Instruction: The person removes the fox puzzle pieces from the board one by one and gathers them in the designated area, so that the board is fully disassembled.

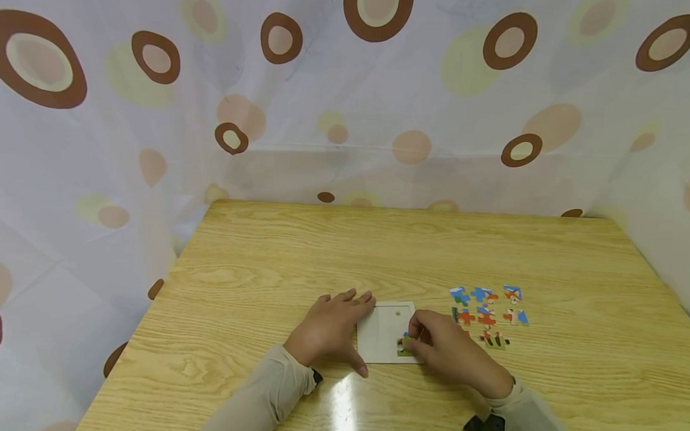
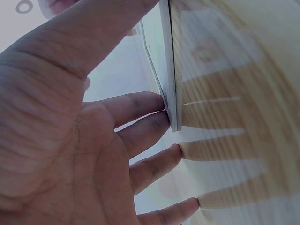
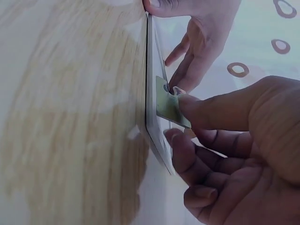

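A shallow white puzzle tray (image 1: 382,334) lies on the table between the two hands. The left hand (image 1: 331,326) rests along its left side with fingers spread, and in the left wrist view two fingertips (image 2: 159,101) touch the tray's edge. Over the tray's lower right corner, the right hand (image 1: 449,349) pinches a green jigsaw piece (image 3: 169,101) between thumb and fingers. That piece is tilted in the right wrist view, its lower edge right at the tray. The fingers hide part of it in the head view.
Several loose jigsaw pieces (image 1: 486,317), blue, red and green, lie in rough rows right of the tray, partly behind the right hand. The wooden table (image 1: 321,253) ends at a curtain (image 1: 338,82) with circle patterns at the back and sides.
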{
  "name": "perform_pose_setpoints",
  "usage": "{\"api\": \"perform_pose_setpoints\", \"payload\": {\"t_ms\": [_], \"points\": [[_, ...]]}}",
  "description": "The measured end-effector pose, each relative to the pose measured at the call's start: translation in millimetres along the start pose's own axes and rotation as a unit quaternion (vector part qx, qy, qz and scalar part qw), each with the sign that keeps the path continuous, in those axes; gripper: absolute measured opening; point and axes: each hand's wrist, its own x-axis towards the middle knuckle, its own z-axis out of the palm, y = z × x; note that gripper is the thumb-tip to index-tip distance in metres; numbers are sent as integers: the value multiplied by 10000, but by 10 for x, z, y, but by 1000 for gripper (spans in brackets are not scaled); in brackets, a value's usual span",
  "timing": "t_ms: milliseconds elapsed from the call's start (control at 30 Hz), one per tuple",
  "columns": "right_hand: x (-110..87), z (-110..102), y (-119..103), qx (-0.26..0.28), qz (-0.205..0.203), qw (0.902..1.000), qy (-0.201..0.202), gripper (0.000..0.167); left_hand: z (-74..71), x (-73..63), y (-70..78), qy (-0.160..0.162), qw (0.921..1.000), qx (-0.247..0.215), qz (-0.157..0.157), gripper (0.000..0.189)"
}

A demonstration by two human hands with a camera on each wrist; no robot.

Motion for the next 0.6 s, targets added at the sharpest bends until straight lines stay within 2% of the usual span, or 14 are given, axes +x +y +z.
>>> {"api": "perform_pose_setpoints", "payload": {"t_ms": [367, 600], "points": [[13, 26, 39, 308, -392, 9987, 70, 19, 8, -3, -4, 8, 10000, -49, -8, 125], [-20, -28, 45, 443, -574, 9968, 345, 18, -4, -6, 3, 16, 9999, -128, -19, 124]]}}
